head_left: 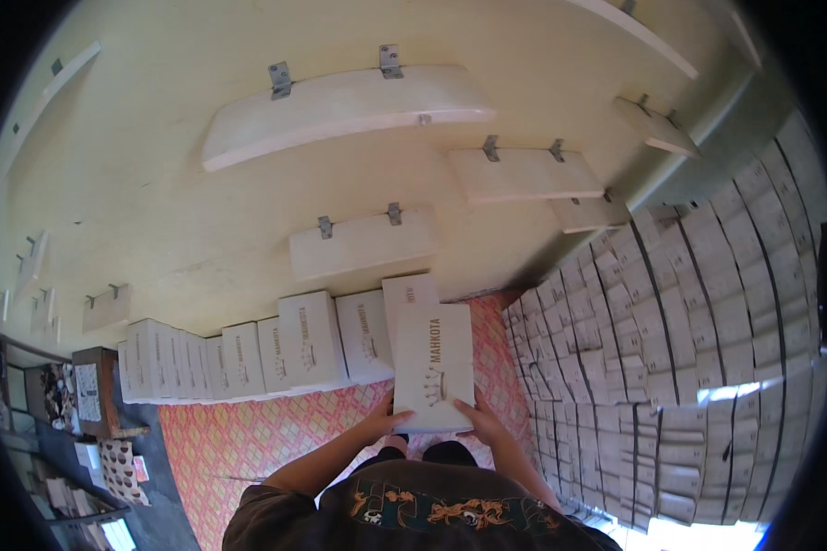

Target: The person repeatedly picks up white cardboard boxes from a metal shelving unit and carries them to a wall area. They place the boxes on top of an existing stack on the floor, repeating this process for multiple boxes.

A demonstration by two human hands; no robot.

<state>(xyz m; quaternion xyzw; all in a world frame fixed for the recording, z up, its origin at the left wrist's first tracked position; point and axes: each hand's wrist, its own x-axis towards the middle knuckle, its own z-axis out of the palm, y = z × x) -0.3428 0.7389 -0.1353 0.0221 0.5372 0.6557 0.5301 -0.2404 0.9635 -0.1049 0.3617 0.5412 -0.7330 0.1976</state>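
A white cardboard box [418,390] with gold print and a crown mark is held in front of my body, tilted so that its printed face shows. My left hand [383,420] grips its lower left edge, and my right hand [480,421] grips the lower right edge, thumb on the printed face. Just beyond it stands another white box [408,292], partly hidden behind the held one. It is at the right end of a row of similar white boxes [310,340] along the wall.
Tall stacks of strapped white boxes [671,321] fill the right side. Several white shelves [349,110] on metal brackets jut from the cream wall. A red and yellow patterned floor covering [248,441] lies below. At far left are a wooden cabinet [96,390] and a patterned cushion [119,468].
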